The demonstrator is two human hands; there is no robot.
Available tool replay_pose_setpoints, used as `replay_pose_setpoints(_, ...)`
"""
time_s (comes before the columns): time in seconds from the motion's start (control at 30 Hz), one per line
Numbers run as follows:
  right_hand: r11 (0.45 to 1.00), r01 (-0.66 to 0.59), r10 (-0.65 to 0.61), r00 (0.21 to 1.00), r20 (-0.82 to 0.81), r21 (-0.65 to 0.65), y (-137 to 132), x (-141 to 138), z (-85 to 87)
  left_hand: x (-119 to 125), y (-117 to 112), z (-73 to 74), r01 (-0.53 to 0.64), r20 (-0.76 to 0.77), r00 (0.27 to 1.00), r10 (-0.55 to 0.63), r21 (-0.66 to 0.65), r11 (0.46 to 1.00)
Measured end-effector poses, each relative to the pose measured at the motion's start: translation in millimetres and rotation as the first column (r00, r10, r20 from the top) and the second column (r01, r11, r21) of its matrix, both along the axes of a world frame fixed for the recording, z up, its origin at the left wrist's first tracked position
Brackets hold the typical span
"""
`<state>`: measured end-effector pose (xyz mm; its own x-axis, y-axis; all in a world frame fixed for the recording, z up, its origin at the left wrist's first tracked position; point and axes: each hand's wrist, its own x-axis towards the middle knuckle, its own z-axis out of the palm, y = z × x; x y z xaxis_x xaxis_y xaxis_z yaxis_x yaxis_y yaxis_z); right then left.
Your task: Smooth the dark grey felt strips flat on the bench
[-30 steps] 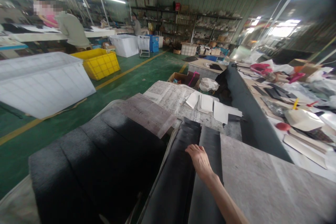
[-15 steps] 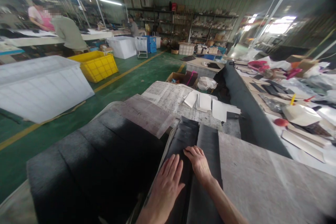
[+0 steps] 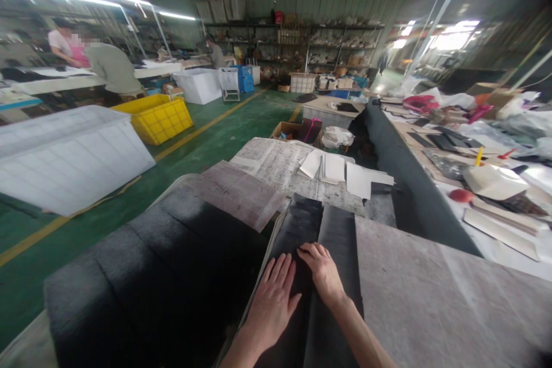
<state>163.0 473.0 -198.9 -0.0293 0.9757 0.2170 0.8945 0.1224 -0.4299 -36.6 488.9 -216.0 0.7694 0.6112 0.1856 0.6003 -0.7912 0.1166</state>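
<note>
Two long black strips of sheet material lie side by side in front of me, a left strip [image 3: 297, 217] and a right strip [image 3: 340, 241]. My left hand [image 3: 276, 293] rests flat on the left strip, fingers stretched forward and thumb out to the side. Just ahead and to its right, my right hand [image 3: 323, 270] has its fingers curled together, the tips pressing on the left strip close to where the two strips meet. Its thumb is hidden beneath the hand. Wide black sheets [image 3: 159, 264] with seams between them spread out at the left.
A greyish board [image 3: 440, 282] extends to the right. White pieces [image 3: 334, 168] lie on the stained surface ahead. A cluttered side table [image 3: 495, 241] runs along the right. White [image 3: 73, 155] and yellow [image 3: 157, 121] bins stand on the green floor, with people working beyond.
The view has shifted slightly. Both hands keep nearly the same places on the left black strip, the right fingertips still pressed near the join.
</note>
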Motion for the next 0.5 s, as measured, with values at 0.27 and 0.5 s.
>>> replay_pose_setpoints(0.27,0.998,-0.031,0.030,0.999,0.017,0.054,1,4,-9.4,0,4,1.7,0.009,-0.009,1.000,-0.009,0.035,0.999)
replay_pose_setpoints(0.5,0.999,-0.029,0.027,0.999,0.036,0.046,2,3,-6.4,18,21,-5.4,-0.032,0.042,0.999,0.029,0.079,0.996)
